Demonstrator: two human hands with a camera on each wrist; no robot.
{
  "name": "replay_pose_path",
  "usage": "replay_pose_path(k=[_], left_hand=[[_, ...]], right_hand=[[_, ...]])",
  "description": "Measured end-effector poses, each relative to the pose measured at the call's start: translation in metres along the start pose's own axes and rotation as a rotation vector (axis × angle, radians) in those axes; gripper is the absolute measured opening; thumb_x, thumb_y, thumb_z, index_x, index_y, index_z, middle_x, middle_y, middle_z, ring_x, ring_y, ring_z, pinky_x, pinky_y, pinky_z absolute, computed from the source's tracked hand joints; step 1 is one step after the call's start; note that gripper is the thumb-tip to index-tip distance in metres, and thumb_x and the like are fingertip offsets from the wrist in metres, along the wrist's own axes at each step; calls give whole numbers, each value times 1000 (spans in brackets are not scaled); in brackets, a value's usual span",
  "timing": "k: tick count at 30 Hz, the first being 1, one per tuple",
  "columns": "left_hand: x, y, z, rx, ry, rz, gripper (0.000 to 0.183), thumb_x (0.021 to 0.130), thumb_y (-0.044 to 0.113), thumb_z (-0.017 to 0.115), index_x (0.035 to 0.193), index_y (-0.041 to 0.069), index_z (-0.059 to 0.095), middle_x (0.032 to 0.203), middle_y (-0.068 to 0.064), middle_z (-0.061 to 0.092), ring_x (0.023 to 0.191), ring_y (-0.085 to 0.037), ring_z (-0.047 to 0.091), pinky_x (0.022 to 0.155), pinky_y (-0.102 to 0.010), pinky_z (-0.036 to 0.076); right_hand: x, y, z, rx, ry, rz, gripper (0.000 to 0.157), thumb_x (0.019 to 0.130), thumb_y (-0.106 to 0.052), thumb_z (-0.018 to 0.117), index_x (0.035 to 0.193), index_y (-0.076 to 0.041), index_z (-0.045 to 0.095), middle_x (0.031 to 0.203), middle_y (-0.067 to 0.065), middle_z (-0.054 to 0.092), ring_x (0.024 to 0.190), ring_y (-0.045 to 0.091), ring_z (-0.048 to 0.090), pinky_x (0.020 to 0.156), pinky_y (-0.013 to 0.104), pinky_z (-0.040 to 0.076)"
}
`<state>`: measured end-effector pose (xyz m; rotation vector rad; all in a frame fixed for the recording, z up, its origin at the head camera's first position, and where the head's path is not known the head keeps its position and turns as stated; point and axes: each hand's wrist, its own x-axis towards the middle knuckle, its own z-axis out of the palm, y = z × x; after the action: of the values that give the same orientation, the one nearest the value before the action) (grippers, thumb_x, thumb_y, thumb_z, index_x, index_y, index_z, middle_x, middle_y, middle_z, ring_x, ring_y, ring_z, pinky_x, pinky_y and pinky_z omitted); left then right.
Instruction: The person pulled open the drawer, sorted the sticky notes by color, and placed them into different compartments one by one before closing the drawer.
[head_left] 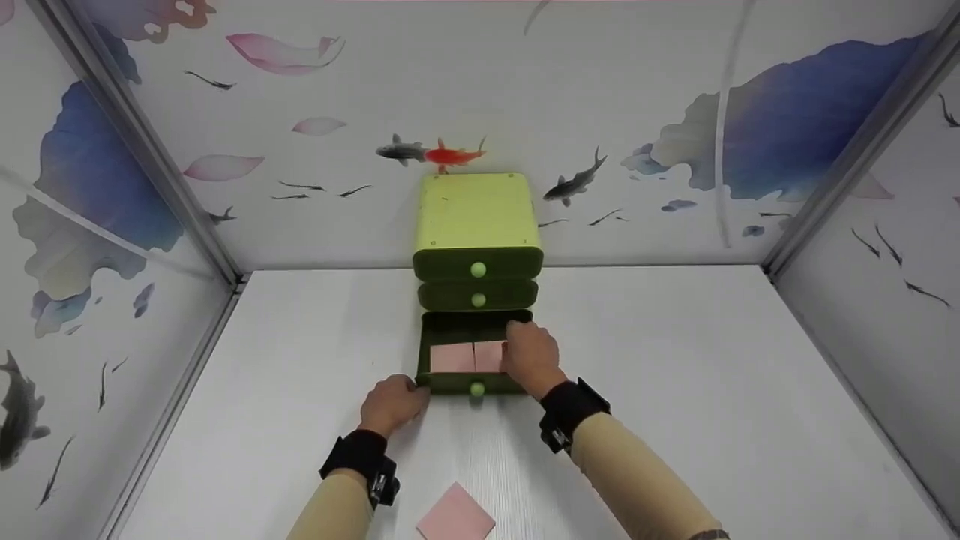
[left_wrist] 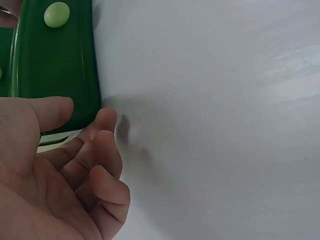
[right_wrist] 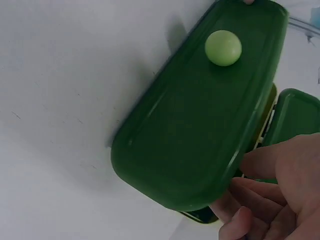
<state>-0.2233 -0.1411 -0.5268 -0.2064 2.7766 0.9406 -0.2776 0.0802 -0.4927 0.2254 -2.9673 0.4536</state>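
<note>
A green desktop drawer cabinet (head_left: 476,214) stands against the back wall, its bottom drawer (head_left: 442,384) pulled out. Two pink paper squares (head_left: 452,358) lie side by side in that drawer. My left hand (head_left: 394,405) grips the drawer's front left corner, thumb on the front panel (left_wrist: 55,65) and fingers bent round the edge. Over the drawer's right side is my right hand (head_left: 532,356), covering part of the right-hand square. In the right wrist view its thumb (right_wrist: 260,162) dips behind the drawer front; I cannot tell what its fingers hold.
Another pink square (head_left: 456,514) lies on the white table (head_left: 660,375) near the front, between the forearms. Two upper drawers with round light-green knobs (head_left: 478,269) sit above the pulled-out one. White walls printed with fish and leaves enclose the table on three sides.
</note>
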Motion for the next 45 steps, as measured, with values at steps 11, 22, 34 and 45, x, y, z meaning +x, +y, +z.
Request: replay_pose_path(k=[11,22,34,45], left_hand=[[3,1,2,46,19,33,36,91,27,55,110,0,68,105,-18,71,88,-31,66,75,-44,51],[5,2,4,71,29,35,35,92,27,54,109,0,68,106,-19,70,91,-33,67,76,-46,51],[0,1,3,56,19,49,42,95,29,54,121,-2,63,116,-22,67,102,-39,65,81,-49,51],[0,3,3,51,33,52,37,93,27,54,112,-3,66,107,-21,69,91,-35,67,73,-45,51]], right_hand=[[-41,-11,-25,83,-60,-407,13,91,-12,66,102,-10,72,82,4,72,70,18,67,61,32,53],[-87,-28,19,-34,-444,-819,31,81,-33,78,109,-22,72,98,-9,70,89,3,63,73,20,49],[-102,-31,40,-61,-570,-984,79,62,-62,81,131,-34,55,122,-12,57,108,5,52,87,22,42],[-104,-32,41,-150,-598,-996,79,58,-55,88,127,-36,54,118,-15,56,100,3,50,86,22,41]])
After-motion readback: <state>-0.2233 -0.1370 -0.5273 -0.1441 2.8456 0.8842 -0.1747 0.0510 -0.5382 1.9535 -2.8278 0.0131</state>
